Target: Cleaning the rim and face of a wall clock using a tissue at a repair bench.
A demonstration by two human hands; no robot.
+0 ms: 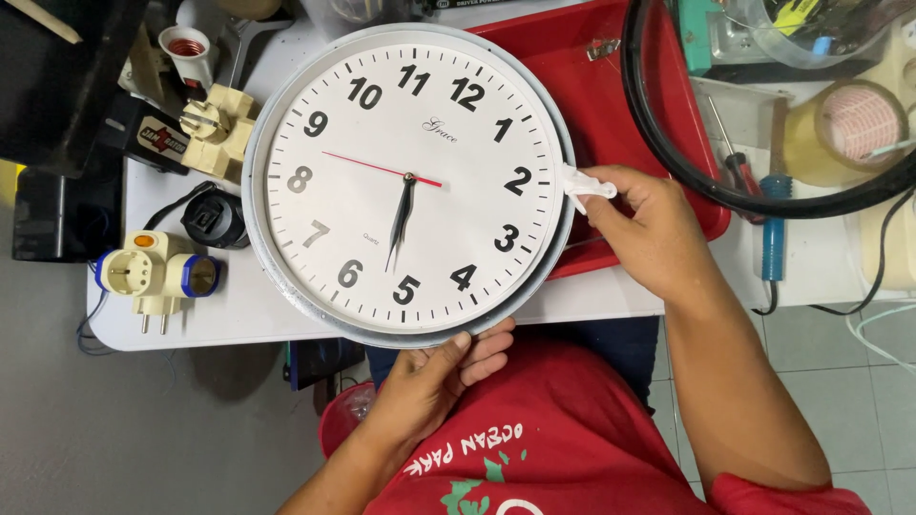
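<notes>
A round wall clock [408, 183] with a white face, black numerals, black hands, a red second hand and a pale grey rim lies face up on the white table [239, 315]. My left hand [437, 381] grips its near rim from below, thumb on the edge. My right hand [641, 227] is at the clock's right rim, pinching a small white piece [589, 186] that touches the rim. What kind of piece it is cannot be made out.
A red tray [611, 105] lies under the clock's right side. Cream plug adapters [157, 275], a black adapter [212, 219] and a lamp socket [186, 52] sit left. A black hoop [668, 153], screwdriver [730, 162], blue tool [773, 229] and tape roll [859, 129] are right.
</notes>
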